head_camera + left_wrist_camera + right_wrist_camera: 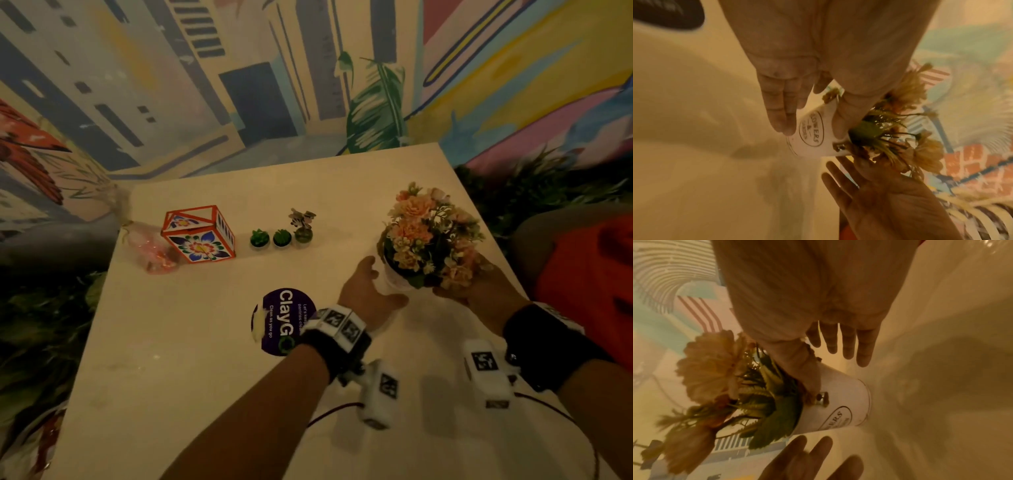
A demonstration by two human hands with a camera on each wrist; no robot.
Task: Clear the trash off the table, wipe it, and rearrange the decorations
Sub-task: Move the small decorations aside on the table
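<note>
Near the right edge of the table (pixel 212 342), a white flower pot (pixel 813 138) stands upright, its artificial bouquet (pixel 428 233) rising straight above it. My left hand (pixel 368 294) is at the pot's left side, fingers straight and relaxed, the thumb lying against the rim. My right hand (pixel 479 284) mirrors it on the right, fingers extended beside the pot — neither hand curls round it. The pot sits directly between my palms, equally near both. Toward the far left corner stand a painted box (pixel 200 234) and three small potted plants (pixel 281 237) in a row — my guess is the pot belongs nearer them.
</note>
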